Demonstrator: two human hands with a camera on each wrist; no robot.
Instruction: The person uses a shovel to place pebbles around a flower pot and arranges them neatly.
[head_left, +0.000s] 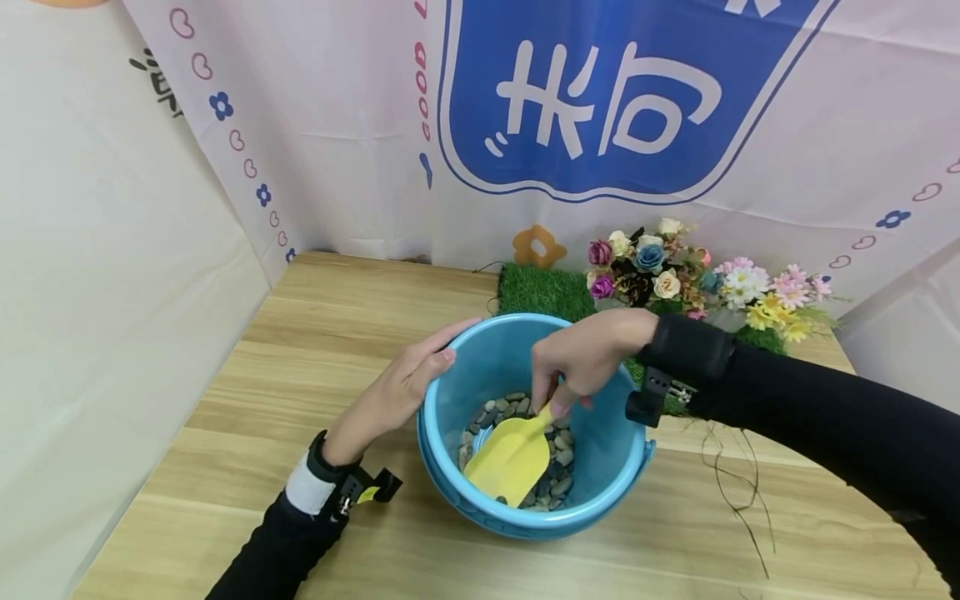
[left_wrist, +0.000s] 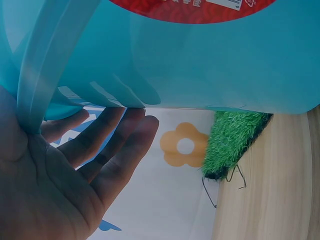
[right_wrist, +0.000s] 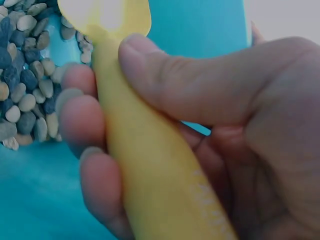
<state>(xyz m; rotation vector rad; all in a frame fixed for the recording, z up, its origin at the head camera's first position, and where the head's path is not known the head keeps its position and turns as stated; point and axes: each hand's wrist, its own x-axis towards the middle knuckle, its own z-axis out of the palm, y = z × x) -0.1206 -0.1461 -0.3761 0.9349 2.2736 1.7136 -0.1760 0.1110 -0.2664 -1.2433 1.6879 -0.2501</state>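
A blue bucket (head_left: pixel 600 500) stands on the wooden table with grey and tan pebbles (right_wrist: pixel 27 82) in its bottom. My left hand (head_left: pixel 401 387) holds the bucket's left rim, thumb over the edge. In the left wrist view its fingers (left_wrist: pixel 127 150) lie nearly straight along the outside wall. Reaching down into the bucket, my right hand (head_left: pixel 588 358) grips a yellow scoop (head_left: pixel 513 458) by the handle. In the right wrist view the thumb presses on top of that handle and the fingers wrap beneath it. The scoop's blade lies tilted over the pebbles, hiding some of them.
Behind the bucket lies a green turf mat (head_left: pixel 543 287) with mixed artificial flowers (head_left: pixel 652 262). Pink, white and yellow blooms (head_left: pixel 772 292) stand farther right. Thin dark strands (head_left: pixel 738 504) lie on the wooden table (head_left: pixel 247 433) at right. A printed cloth (head_left: pixel 337 167) hangs behind.
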